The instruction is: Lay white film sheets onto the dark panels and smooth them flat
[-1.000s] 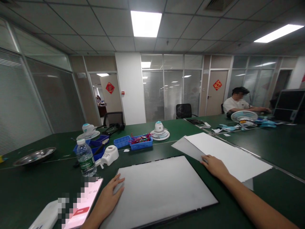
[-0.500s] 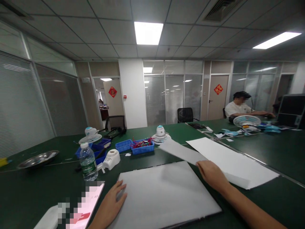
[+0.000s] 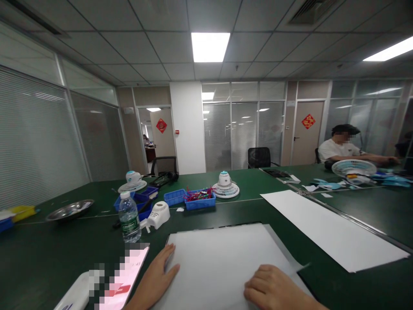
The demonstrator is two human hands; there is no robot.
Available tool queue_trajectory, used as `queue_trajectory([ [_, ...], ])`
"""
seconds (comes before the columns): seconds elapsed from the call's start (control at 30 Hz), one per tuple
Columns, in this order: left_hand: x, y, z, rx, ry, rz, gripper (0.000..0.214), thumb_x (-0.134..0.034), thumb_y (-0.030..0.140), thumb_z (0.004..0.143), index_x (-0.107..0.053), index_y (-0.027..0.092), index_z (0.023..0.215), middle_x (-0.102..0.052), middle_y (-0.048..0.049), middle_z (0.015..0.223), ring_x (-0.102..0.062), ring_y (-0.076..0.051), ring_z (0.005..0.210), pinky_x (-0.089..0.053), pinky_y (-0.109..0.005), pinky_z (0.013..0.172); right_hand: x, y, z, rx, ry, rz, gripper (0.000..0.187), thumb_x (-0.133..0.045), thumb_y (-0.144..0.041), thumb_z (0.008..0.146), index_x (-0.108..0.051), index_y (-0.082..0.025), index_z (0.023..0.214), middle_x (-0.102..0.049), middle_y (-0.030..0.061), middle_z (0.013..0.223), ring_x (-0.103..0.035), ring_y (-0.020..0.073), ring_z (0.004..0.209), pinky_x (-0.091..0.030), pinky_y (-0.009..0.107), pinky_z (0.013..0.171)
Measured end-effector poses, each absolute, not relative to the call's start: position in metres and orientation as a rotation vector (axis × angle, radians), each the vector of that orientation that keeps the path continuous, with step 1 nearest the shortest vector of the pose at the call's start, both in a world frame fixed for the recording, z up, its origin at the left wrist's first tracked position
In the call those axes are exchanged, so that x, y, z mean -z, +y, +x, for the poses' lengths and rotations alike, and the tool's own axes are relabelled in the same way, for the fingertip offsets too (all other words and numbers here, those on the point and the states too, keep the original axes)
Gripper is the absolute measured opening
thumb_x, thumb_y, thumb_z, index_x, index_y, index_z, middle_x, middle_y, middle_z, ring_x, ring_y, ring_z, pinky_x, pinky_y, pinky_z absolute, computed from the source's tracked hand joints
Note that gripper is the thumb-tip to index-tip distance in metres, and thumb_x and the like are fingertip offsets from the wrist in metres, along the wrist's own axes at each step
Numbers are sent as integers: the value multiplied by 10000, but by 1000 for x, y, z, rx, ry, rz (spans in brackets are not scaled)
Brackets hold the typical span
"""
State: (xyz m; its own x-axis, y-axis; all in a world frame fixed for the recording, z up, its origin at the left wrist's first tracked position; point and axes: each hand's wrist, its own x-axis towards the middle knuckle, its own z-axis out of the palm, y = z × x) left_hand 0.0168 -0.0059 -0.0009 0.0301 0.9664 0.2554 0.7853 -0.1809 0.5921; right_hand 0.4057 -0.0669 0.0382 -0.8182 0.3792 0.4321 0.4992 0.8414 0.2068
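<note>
A flat, dark-edged panel [image 3: 222,225] lies before me, mostly covered by a white translucent sheet [image 3: 219,258]. Along the right, the sheet's edge sticks out past the panel and shows a see-through corner. My left hand [image 3: 161,271] lies flat at the left edge of the sheet, thumb and fingers apart. Over the right front part of the sheet, my right hand [image 3: 271,286] rests with its fingers curled in; their tips are hidden. The near edge of the panel runs out of view.
Paper sheet [image 3: 332,228] at right. On the left: phone [image 3: 125,275], white object [image 3: 75,292], water bottle [image 3: 130,219], white plastic housing [image 3: 159,214], metal dish [image 3: 71,209]. Blue bin [image 3: 200,203] of wires and fan part [image 3: 225,186] stand behind. A person [image 3: 342,146] sits far right.
The sheet my right hand held raised above the paper at right now lies over the panel. That hand has come left and nearer to me. My left hand stays at the left edge.
</note>
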Motion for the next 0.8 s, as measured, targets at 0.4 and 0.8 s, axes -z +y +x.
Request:
queue_trajectory([
  [0.4,14,3,12,-898,1661,2080,603,-564,376,804,-617,133,1354,-539,-124,1501,-438,-306,1431,-281,-518,1216,-24,8,531,124,-2063,-1564,497,-432,-522,966,-646,-219,1297,-666,87,1324,-606,276,1235,-444,469,1081],
  [0.8,13,0,13,-847,1747,2177,548,-526,304,828,-625,177,1351,-551,-85,1498,-458,-295,1419,-316,-508,1198,-7,22,537,34,-2170,-1698,482,-450,-576,942,-707,-283,1225,-601,54,1409,-498,259,1345,-343,423,1145],
])
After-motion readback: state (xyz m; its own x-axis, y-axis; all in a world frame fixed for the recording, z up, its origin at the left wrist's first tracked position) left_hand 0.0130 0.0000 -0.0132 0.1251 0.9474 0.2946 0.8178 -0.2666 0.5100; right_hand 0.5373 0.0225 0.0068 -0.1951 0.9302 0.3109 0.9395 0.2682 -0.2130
